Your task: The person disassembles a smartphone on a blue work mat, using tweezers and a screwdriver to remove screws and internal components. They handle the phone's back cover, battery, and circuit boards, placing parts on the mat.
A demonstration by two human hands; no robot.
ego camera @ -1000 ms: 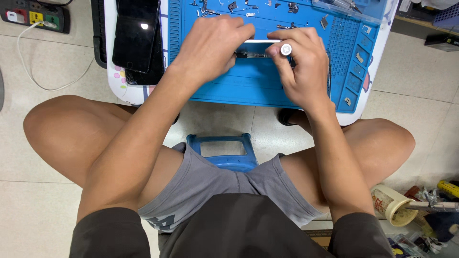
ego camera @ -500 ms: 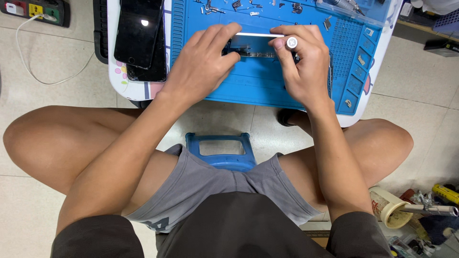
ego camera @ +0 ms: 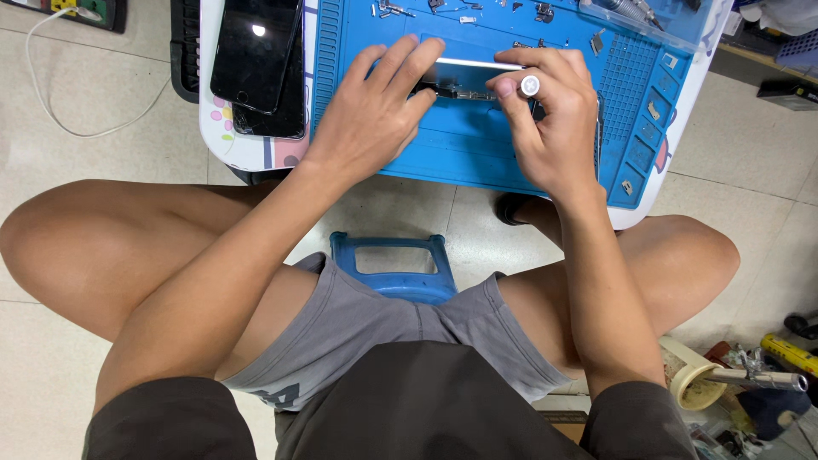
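Disassembly is judged partway: phone (ego camera: 464,78) lies opened on blue mat (ego camera: 477,158), steadied by left hand (ego camera: 375,115); screwdriver (ego camera: 530,85) is gripped in right hand (ego camera: 550,128); loose parts (ego camera: 477,13) lie beyond.

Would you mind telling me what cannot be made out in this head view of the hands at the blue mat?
- Opened phone: mostly hidden under the left hand and right hand.
- Screwdriver: only its white cap shows; the right hand hides the tip.
- Small parts on the blue mat: too small to identify, some cut off by the top edge.
- Dark phones: cut off by the top edge.
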